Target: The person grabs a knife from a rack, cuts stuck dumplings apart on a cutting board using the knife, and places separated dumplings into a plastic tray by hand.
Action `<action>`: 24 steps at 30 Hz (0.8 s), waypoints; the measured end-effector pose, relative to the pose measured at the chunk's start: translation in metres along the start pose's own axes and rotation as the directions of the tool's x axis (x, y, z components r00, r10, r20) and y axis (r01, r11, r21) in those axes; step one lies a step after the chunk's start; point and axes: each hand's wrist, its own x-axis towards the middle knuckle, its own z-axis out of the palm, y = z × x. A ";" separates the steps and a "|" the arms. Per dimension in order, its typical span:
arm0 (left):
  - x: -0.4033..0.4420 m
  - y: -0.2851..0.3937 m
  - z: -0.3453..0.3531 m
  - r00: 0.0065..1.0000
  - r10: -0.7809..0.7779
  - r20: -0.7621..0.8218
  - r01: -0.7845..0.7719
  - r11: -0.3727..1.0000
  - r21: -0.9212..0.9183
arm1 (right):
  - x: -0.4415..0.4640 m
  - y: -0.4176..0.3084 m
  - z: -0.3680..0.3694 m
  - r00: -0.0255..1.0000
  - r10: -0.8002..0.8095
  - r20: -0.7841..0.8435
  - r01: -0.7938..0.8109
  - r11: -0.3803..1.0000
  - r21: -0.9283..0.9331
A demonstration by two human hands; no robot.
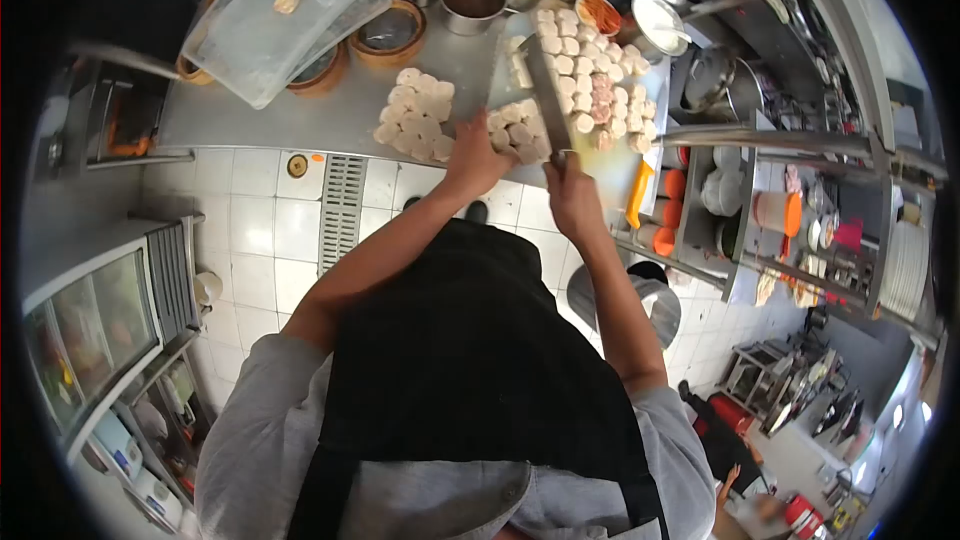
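Observation:
My right hand (571, 198) is closed on the handle of a large, wide-bladed knife (546, 100). Its blade points away from me, along the right side of a cluster of pale, round food pieces (518, 130). My left hand (478, 158) lies against that cluster's left side, fingers stretched forward and partly hidden. To the left, a second block of these pieces (416, 115) rests on the metal counter. Right of the blade, many more pieces (585, 65) sit in rows on a pale cutting board (508, 40); a few look pinker.
A yellow-handled tool (638, 195) lies at the board's right edge. Pots of sauces (473, 2) and chopped ingredients line the back. Clear plastic lids (275, 25) cover wooden-rimmed containers (389, 28) at left. Metal shelving (790, 145) stands right. Another person (730, 450) is lower right.

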 end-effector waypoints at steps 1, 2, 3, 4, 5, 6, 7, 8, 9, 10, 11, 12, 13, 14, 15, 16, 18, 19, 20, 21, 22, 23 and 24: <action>-0.004 0.001 -0.003 1.000 -0.011 -0.012 0.011 1.000 0.003 | -0.006 -0.019 -0.017 0.998 0.059 -0.023 -0.058 0.997 0.043; -0.006 0.005 -0.005 0.999 -0.036 -0.011 0.036 0.999 -0.011 | -0.009 -0.031 -0.029 0.992 0.025 -0.127 -0.019 0.999 0.049; -0.007 0.008 -0.006 0.998 -0.063 -0.009 0.062 0.998 -0.025 | -0.014 -0.047 -0.044 0.983 0.015 -0.185 -0.009 0.999 0.034; -0.008 0.010 -0.006 0.997 -0.078 -0.016 0.077 0.997 -0.024 | -0.017 -0.033 -0.038 0.981 0.055 -0.184 -0.029 0.989 0.143; -0.008 0.011 -0.008 0.996 -0.087 -0.025 0.087 0.996 -0.021 | -0.022 -0.006 -0.023 0.979 0.095 -0.178 -0.047 0.966 0.253; -0.009 0.013 -0.009 0.996 -0.070 -0.047 0.070 0.998 -0.001 | -0.027 0.030 -0.001 0.987 -0.074 -0.145 0.052 0.987 -0.150; -0.011 0.016 -0.006 0.996 -0.050 -0.071 0.052 0.999 0.016 | -0.014 0.031 0.014 0.995 -0.026 -0.099 0.025 1.000 -0.012; -0.011 0.019 -0.003 0.995 -0.056 -0.085 0.058 0.998 0.016 | -0.010 0.046 0.020 1.000 0.011 0.014 -0.010 0.998 -0.061; -0.013 0.022 -0.001 0.990 -0.111 -0.092 0.111 0.994 -0.003 | -0.008 0.060 0.029 0.991 0.053 0.126 -0.040 0.993 -0.107; -0.013 0.024 -0.002 0.981 -0.162 -0.108 0.160 0.987 -0.021 | 0.004 0.058 0.028 0.991 0.031 0.132 -0.019 0.995 -0.095; -0.016 0.026 -0.002 0.980 -0.166 -0.109 0.165 0.986 -0.015 | 0.007 0.058 0.025 0.992 -0.054 0.118 0.059 0.998 -0.034; -0.019 0.029 0.000 0.984 -0.157 -0.083 0.156 0.988 -0.019 | 0.004 0.061 0.015 0.986 -0.130 0.100 0.129 0.992 0.015; -0.017 0.032 -0.002 0.987 -0.141 -0.076 0.140 0.990 -0.021 | 0.006 0.051 -0.002 0.985 -0.142 0.100 0.141 0.990 0.015; -0.016 0.031 -0.002 0.985 -0.141 -0.100 0.140 0.990 -0.018 | 0.009 0.035 -0.021 0.983 -0.041 0.178 0.015 0.989 0.146; -0.021 0.029 0.001 0.981 -0.140 -0.132 0.138 0.990 -0.023 | 0.009 0.031 -0.032 0.959 0.055 0.278 -0.130 0.957 0.259; -0.029 0.027 0.008 0.978 -0.144 -0.150 0.141 0.990 -0.032 | 0.010 0.042 -0.040 0.962 -0.089 0.258 -0.006 0.939 0.344; -0.037 0.036 0.010 0.979 -0.101 -0.177 0.100 0.995 -0.014 | 0.015 0.049 -0.058 0.937 0.016 0.349 -0.141 0.931 0.335; -0.037 0.040 0.009 0.977 -0.044 -0.207 0.048 0.999 0.013 | 0.016 0.040 -0.071 0.905 0.113 0.410 -0.278 0.887 0.369; -0.036 0.039 0.011 0.975 -0.047 -0.219 0.051 0.999 0.013 | 0.015 0.044 -0.072 0.904 0.101 0.414 -0.269 0.890 0.369; -0.034 0.038 0.013 0.971 0.044 -0.237 -0.023 0.996 0.091 | 0.016 0.050 -0.070 0.951 0.023 0.309 -0.116 0.952 0.284; -0.033 0.036 0.014 0.961 0.131 -0.243 -0.091 0.981 0.170 | 0.016 0.052 -0.069 0.975 -0.068 0.210 0.030 0.983 0.180; -0.035 0.033 0.016 0.961 0.119 -0.248 -0.079 0.983 0.167 | 0.013 0.052 -0.064 0.972 -0.071 0.222 0.030 0.983 0.180; -0.033 0.032 0.019 0.962 0.114 -0.247 -0.064 0.977 0.203 | 0.011 0.050 -0.058 0.974 -0.101 0.203 0.052 0.971 0.233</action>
